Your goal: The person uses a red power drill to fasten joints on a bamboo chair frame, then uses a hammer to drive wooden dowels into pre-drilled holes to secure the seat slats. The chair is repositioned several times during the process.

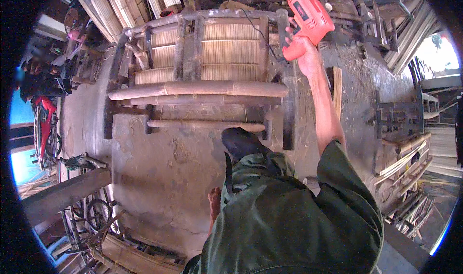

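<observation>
At the upper right, my right arm is stretched out. My right hand (pixel 303 46) is wrapped round the handle of an orange-red power drill (pixel 312 14). The drill's front end is cut off by the picture's top edge. A thin black cord (pixel 260 32) hangs over the bench just left of the drill. The bamboo bench (pixel 197 88) stands ahead of me, with slatted panels (pixel 230 57) and thick dark posts. My left hand (pixel 214 196) hangs low at my left side, dim and partly hidden by my green clothing; its fingers are unclear.
Bamboo strips (pixel 115 8) lean at the far left. A red motorbike (pixel 45 124) stands at the left edge, with a bicycle wheel (pixel 98 215) below. A wooden workbench (pixel 402 153) is on the right, near stacked bamboo pieces. Grey concrete floor (pixel 159 177) lies before the bench.
</observation>
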A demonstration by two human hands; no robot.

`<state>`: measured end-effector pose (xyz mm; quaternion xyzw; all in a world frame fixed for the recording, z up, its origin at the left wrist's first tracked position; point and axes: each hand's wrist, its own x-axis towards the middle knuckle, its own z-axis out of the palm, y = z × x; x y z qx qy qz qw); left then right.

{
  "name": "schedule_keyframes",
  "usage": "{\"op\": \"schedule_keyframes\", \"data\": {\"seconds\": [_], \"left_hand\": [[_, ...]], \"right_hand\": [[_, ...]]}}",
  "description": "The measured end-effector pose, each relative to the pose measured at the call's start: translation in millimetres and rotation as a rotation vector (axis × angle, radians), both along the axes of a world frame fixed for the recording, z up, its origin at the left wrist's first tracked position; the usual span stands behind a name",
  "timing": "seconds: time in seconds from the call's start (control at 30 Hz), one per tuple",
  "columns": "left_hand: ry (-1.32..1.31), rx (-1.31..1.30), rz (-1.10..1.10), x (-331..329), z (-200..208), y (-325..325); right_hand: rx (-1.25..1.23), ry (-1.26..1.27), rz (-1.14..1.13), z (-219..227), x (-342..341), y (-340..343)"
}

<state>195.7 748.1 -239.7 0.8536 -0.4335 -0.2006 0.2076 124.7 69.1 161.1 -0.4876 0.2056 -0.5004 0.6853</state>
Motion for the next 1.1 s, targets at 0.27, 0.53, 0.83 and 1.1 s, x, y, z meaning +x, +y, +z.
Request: {"op": "schedule_keyframes", "data": {"seconds": [0.27,0.53,0.83,1.1], "left_hand": [[0.738,-0.173,0.551,19,-6,-4],[0.584,0.163,0.390,35,51,-181],[1.016,-0.326,0.165,-77,9,-384],[0.201,0.436,0.388,-220,85,-539]], "right_hand": [[0.086,-0.016,-0.014,-21,-24,11],[0.170,0.040,-0.055,-33,-56,22],[0.090,0.084,0.096,-34,-98,-10],[-0.103,0.187,0.484,-20,-166,-104]]}}
